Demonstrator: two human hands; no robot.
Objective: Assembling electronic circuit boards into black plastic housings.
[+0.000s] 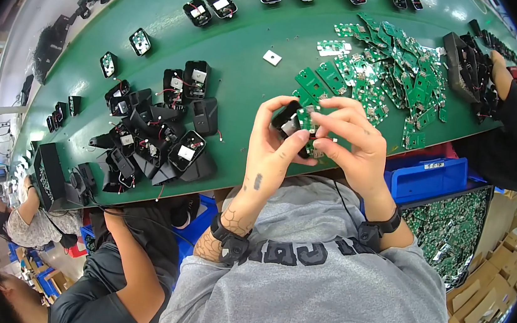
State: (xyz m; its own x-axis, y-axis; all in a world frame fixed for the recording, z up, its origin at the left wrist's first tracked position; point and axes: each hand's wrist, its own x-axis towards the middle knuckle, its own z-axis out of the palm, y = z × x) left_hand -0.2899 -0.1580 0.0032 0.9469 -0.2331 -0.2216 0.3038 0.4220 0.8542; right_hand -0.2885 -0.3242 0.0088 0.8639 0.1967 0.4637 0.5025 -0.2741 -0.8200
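Close to the green table's near edge, my left hand is closed around a small black plastic housing, its open side tilted up. A light grey block shows inside it. At the housing's right side is a green circuit board, which the fingertips of my right hand pinch. My left thumb also touches the board's lower part. My fingers hide how far the board sits in the housing. Just beyond my hands, loose circuit boards lie at the edge of a large pile.
Many black housings with red wires are heaped at left. More housings stand along the table's far side. A small white piece lies mid-table. A blue bin is at my right; co-workers sit on both sides.
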